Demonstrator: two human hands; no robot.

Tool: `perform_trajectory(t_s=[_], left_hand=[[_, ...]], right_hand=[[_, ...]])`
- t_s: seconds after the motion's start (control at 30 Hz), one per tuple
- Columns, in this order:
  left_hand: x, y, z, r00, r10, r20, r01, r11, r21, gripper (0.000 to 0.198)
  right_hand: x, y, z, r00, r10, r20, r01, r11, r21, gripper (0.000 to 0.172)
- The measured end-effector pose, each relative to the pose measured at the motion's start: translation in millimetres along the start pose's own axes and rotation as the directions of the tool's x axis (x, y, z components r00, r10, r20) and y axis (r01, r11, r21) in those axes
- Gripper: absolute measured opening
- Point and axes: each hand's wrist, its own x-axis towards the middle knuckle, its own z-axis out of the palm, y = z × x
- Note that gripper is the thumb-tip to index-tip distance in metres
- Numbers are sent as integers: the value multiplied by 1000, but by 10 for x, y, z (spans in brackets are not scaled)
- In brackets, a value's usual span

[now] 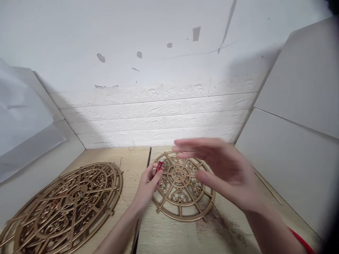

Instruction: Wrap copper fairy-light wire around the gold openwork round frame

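Note:
My left hand [148, 183] pinches a small red cylinder [159, 165] between thumb and fingers, at the left rim of a small round gold filigree panel [182, 208] lying flat on the wooden table [164, 236]. My right hand [219, 169] hovers above that panel, blurred by motion, fingers stretched out toward the left and holding nothing that I can see. A thin dark wire [221, 218] trails from the panel toward the front right.
A larger round gold filigree panel [66, 204] lies on the left half of the table. A white brick-pattern wall [159, 113] closes the back. Grey boards [296, 116] stand on the right and a grey sheet [26, 120] on the left.

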Motion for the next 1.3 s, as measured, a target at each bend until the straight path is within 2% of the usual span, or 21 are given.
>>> perform_trajectory(t_s=[0.07,0.17,0.23,0.3,0.43,0.5,0.63,0.77,0.87,1.03,1.17,1.23,1.3], left_hand=[[9,-1,-2,1000,13,5,-13,1000,1,26],[23,0,2,1000,13,-2,-13,1000,-25,25],[28,0,4,1000,11,-6,-11,998,-63,24],[28,0,3,1000,8,-5,-8,996,-85,24],[34,-8,-10,1000,-3,-30,2,1000,-20,24],[47,-27,-20,999,-8,-35,8,1000,14,24],[82,-89,-39,1000,-12,9,12,999,36,24],[100,-121,-49,1000,21,17,-22,999,45,26],[103,-113,-53,1000,17,6,-17,999,43,28],[111,-106,-55,1000,17,-8,-16,999,29,28],[138,-139,-9,997,47,-67,-47,999,8,26],[168,-149,45,994,20,-111,-19,1000,18,25],[207,-153,112,989,-6,-147,8,1000,15,25]], right_hand=[[3,356,43,993,116,15,-114,990,-86,22],[-126,874,89,965,237,-112,-252,956,-148,19],[-239,1090,81,955,278,-103,-295,924,-244,18],[-326,1196,46,952,290,-99,-306,899,-314,19],[-398,1269,-41,943,315,-111,-327,808,-490,20],[-410,1306,-59,931,356,-78,-333,745,-579,19],[-429,1373,-25,917,399,27,-269,664,-698,17],[-445,1382,40,913,402,66,-219,621,-753,24],[-442,1366,46,904,418,95,-212,630,-747,26],[-434,1313,-9,895,442,66,-312,724,-616,48],[-471,1298,17,849,497,178,-343,776,-530,36],[-488,1304,69,836,520,174,-352,752,-557,29],[-499,1307,137,857,499,127,-317,705,-634,26]])
